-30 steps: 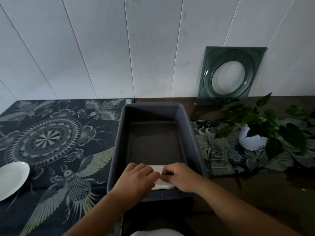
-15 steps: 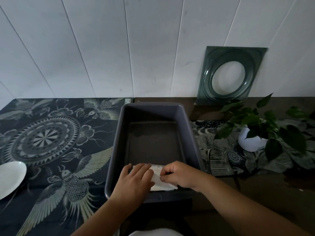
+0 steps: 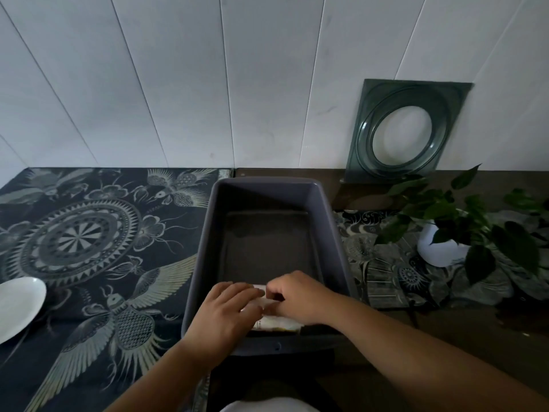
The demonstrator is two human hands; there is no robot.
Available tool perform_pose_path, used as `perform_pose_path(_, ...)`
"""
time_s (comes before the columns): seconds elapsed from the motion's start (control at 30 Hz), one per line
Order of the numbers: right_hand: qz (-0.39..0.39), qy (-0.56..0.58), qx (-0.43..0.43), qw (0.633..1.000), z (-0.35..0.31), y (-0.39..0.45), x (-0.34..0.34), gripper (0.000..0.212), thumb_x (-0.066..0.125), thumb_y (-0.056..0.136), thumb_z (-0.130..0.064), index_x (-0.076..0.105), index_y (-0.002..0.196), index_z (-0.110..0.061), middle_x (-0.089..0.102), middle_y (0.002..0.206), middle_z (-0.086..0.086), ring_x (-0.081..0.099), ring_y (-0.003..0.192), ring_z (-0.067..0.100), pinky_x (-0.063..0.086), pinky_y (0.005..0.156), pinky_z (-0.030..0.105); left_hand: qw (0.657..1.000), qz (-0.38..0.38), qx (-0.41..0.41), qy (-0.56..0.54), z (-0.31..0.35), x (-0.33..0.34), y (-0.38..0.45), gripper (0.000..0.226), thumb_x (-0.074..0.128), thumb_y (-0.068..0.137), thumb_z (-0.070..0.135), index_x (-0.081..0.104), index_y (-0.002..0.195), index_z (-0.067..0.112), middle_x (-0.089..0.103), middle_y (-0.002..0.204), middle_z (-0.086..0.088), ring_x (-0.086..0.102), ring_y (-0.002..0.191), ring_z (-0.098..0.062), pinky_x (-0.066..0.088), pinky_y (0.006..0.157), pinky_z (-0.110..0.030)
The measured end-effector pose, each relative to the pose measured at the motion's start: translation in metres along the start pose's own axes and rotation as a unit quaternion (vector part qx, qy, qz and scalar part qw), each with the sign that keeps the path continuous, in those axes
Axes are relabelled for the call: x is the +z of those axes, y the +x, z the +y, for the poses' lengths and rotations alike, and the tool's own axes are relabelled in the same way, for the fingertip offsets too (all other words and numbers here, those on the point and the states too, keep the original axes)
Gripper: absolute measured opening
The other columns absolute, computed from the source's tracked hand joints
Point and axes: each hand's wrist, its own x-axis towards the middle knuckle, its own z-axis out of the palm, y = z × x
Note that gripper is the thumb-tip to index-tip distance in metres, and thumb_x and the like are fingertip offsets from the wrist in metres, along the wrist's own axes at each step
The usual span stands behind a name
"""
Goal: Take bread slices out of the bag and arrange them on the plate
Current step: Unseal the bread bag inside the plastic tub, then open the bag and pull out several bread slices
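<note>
A pale bread bag (image 3: 277,322) lies at the near end of a deep grey-purple tub (image 3: 334,233). Both hands reach into the tub and cover most of the bag. My left hand (image 3: 225,316) rests on its left part with fingers curled over it. My right hand (image 3: 297,295) pinches its top edge from the right. No bread slice shows outside the bag. A white plate (image 3: 17,307) sits at the far left edge of the view, only partly in frame, with nothing on it.
A dark patterned cloth (image 3: 89,248) covers the left of the counter. A potted green plant (image 3: 457,233) stands right of the tub. A square glass dish (image 3: 407,132) leans against the white panelled wall. Something white (image 3: 267,407) shows at the bottom edge.
Both hands stay on the bag at the tub's near end. The left hand has spread a little over the bag, and the right fingers have shifted along its top edge.
</note>
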Motion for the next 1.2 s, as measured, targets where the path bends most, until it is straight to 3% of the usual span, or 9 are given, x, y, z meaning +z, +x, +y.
perform_pose_path(0.2,-0.002,-0.124,-0.039,0.992,0.003,0.014,-0.018,0.01,0.061,0.087,-0.039,0.061,0.086,-0.029,0.066,0.083,-0.002,0.062,0.074,0.017,0.054,0.062,0.04,0.999,-0.049,-0.005,-0.008,-0.004,-0.007,0.006,0.006,0.068,0.086,0.03,0.062,0.087,0.031,0.057,0.135,-0.009,0.044,0.131,-0.033,0.039,0.096,-0.047)
perform_pose_path(0.3,0.042,-0.263,-0.093,0.959,0.012,0.034,-0.027,0.01,0.056,0.09,-0.037,0.058,0.084,-0.029,0.061,0.082,-0.003,0.06,0.073,0.021,0.042,0.055,0.034,0.995,-0.098,0.007,0.003,0.0,-0.01,0.008,0.009,0.061,0.083,0.033,0.056,0.091,0.035,0.05,0.134,-0.004,0.037,0.132,-0.031,0.035,0.095,-0.048)
perform_pose_path(0.53,0.175,-0.396,-0.065,0.899,0.032,0.082,-0.077,0.02,0.062,0.089,-0.029,0.053,0.071,-0.028,0.047,0.061,-0.007,0.051,0.058,0.017,0.047,0.064,0.039,0.984,-0.173,0.035,0.004,0.003,-0.026,0.028,0.025,0.07,0.079,0.022,0.056,0.094,0.035,0.069,0.094,0.015,0.06,0.091,-0.013,0.038,0.098,-0.052)
perform_pose_path(0.67,0.234,-0.413,-0.041,0.879,0.029,0.083,-0.073,0.017,0.078,0.078,-0.029,0.063,0.079,-0.021,0.06,0.07,0.0,0.058,0.065,0.021,0.042,0.059,0.037,0.981,-0.187,0.01,0.05,0.001,-0.025,0.04,0.038,0.068,0.08,0.022,0.055,0.114,0.034,0.07,0.095,0.011,0.062,0.096,-0.016,0.03,0.104,-0.054)
perform_pose_path(0.8,0.297,-0.368,-0.002,0.881,0.027,0.073,-0.058,0.026,0.078,0.077,-0.024,0.054,0.087,-0.022,0.056,0.061,-0.005,0.051,0.049,0.015,0.031,0.046,0.029,0.979,-0.194,-0.032,0.049,-0.005,-0.026,0.052,0.029,0.064,0.086,0.033,0.052,0.113,0.031,0.065,0.108,0.005,0.055,0.114,-0.02,0.023,0.107,-0.055)
perform_pose_path(0.9,0.224,-0.324,-0.043,0.918,0.024,0.059,-0.047,0.03,0.072,0.081,-0.028,0.052,0.103,-0.025,0.064,0.079,-0.004,0.063,0.069,0.018,0.043,0.051,0.032,0.969,-0.23,-0.067,0.052,-0.013,-0.027,0.06,0.038,0.062,0.085,0.044,0.047,0.117,0.029,0.065,0.114,0.004,0.052,0.117,-0.021,0.019,0.109,-0.055)
perform_pose_path(0.97,0.157,-0.366,-0.081,0.914,0.021,0.048,-0.049,0.027,0.074,0.078,-0.029,0.062,0.103,-0.024,0.068,0.092,-0.002,0.061,0.084,0.02,0.05,0.065,0.036,0.961,-0.258,-0.066,0.072,-0.022,-0.028,0.069,0.049,0.065,0.082,0.047,0.046,0.122,0.027,0.064,0.115,0.003,0.051,0.117,-0.021,0.019,0.108,-0.054)
perform_pose_path(1.1,0.036,-0.497,-0.127,0.858,0.007,0.039,-0.065,0.008,0.07,0.08,-0.023,0.07,0.087,-0.026,0.066,0.089,-0.003,0.052,0.089,0.023,0.036,0.07,0.038,0.93,-0.322,0.072,0.16,-0.035,-0.033,0.096,0.038,0.064,0.083,0.041,0.061,0.117,0.024,0.064,0.118,0.002,0.048,0.121,-0.021,0.018,0.108,-0.052)
perform_pose_path(1.2,-0.115,-0.457,-0.066,0.879,-0.005,0.037,-0.065,0.021,0.06,0.088,-0.015,0.067,0.105,-0.023,0.064,0.095,0.002,0.059,0.093,0.027,0.046,0.076,0.037,0.894,-0.39,0.131,0.174,-0.037,-0.034,0.114,0.026,0.059,0.086,0.029,0.066,0.11,0.022,0.068,0.109,-0.001,0.056,0.111,-0.023,0.03,0.106,-0.046)
